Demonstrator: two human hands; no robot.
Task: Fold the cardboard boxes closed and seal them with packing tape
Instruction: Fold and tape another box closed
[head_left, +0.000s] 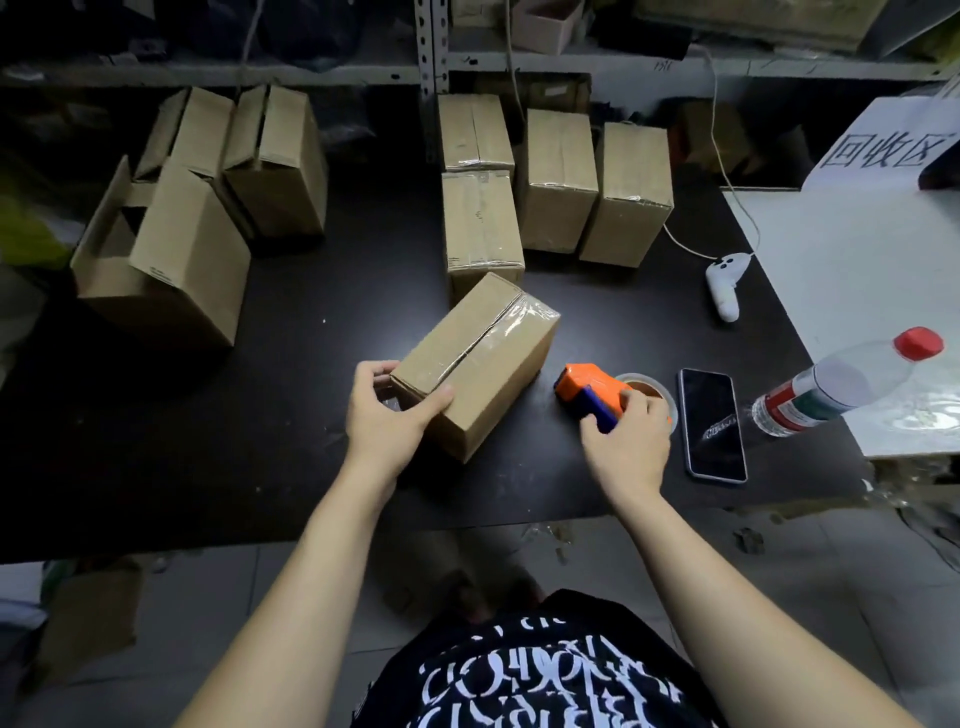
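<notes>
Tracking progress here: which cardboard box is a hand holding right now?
The taped box lying askew nearest the person: the left hand grips its near end. The other boxes stand farther back, untouched.

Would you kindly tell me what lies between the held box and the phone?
Between box and phone, the head view shows the tape dispenser, gripped by the right hand.

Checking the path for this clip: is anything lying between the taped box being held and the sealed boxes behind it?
Nothing visible does: the taped box has its far corner close to the nearest sealed box, with no object between them.
</notes>
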